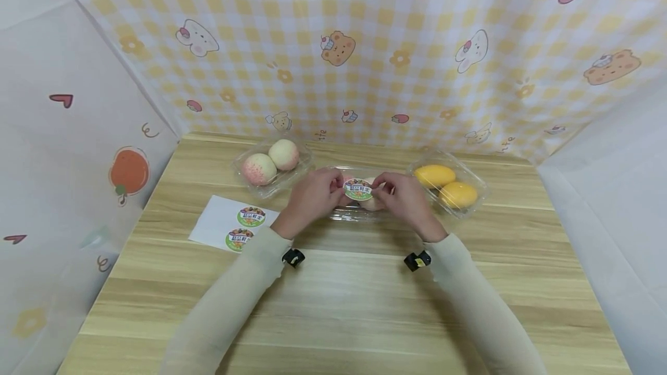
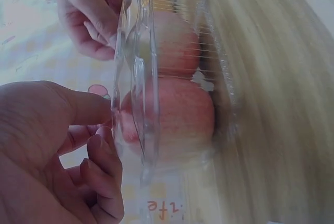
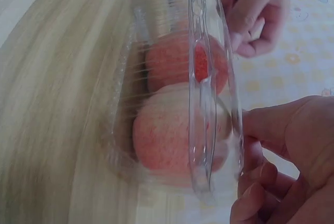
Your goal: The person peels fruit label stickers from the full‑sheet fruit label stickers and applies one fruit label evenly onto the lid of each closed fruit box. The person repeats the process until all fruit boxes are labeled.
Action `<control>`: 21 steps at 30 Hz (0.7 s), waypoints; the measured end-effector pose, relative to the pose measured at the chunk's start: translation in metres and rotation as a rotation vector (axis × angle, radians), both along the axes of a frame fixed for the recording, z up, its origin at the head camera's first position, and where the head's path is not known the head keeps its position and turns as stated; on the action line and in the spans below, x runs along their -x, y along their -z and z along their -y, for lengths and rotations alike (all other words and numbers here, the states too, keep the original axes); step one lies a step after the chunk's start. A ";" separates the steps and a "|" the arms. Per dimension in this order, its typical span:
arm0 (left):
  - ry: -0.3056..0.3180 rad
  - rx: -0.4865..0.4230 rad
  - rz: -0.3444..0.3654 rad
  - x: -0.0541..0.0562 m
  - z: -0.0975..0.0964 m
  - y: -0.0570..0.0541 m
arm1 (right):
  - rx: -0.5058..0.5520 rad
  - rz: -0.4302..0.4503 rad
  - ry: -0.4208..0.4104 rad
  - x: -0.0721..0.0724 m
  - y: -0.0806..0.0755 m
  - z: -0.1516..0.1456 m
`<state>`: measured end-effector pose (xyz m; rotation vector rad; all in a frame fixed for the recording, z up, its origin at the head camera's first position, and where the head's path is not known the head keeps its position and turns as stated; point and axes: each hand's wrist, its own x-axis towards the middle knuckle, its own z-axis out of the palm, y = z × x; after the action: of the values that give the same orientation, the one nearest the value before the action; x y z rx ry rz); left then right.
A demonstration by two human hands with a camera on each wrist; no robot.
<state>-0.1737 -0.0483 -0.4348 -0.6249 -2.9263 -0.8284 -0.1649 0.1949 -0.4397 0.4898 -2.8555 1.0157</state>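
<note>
The wooden tabletop [image 1: 344, 317] runs back to a yellow checked cloth [image 1: 375, 91], and three clear boxes line its far edge: one at left with two pale, pink-tinged fruits [image 1: 283, 155], the middle box [image 1: 359, 218] set between, and one at right with two yellow fruits [image 1: 458, 195]. Only narrow gaps part the middle box from its neighbours, while toward the person a broad stretch of wood lies between the forearms; the left sleeve [image 1: 234, 300] passes just beside a white sheet [image 1: 212, 221] bearing two oval labels. Over the lid of the middle box, which covers pink fruits [image 2: 175, 112], an oval sticker [image 1: 358, 189] sits between the hands, the left hand [image 1: 312, 194] pinching its left edge and the right hand [image 1: 405, 197] its right. Whether its underside touches the lid I cannot quite tell, as the wrist views are blurred.
</note>
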 end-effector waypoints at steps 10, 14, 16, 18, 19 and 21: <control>-0.045 -0.087 -0.027 -0.013 0.024 0.012 | 0.039 -0.048 0.053 -0.012 0.004 -0.016; -0.058 -0.132 -0.033 -0.020 0.034 0.015 | 0.044 -0.083 0.079 -0.017 0.007 -0.021; -0.059 -0.146 -0.028 -0.023 0.038 0.017 | 0.051 -0.086 0.087 -0.019 0.009 -0.023; -0.053 -0.154 -0.021 -0.026 0.041 0.019 | 0.059 -0.087 0.092 -0.021 0.011 -0.025; -0.050 -0.156 -0.018 -0.028 0.042 0.019 | 0.063 -0.085 0.093 -0.023 0.012 -0.026; -0.046 -0.160 -0.012 -0.031 0.045 0.021 | 0.077 -0.075 0.089 -0.026 0.013 -0.028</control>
<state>-0.1424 -0.0929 -0.4554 -0.5463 -2.8149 -1.0365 -0.1391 0.2225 -0.4524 0.3821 -2.7338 1.0633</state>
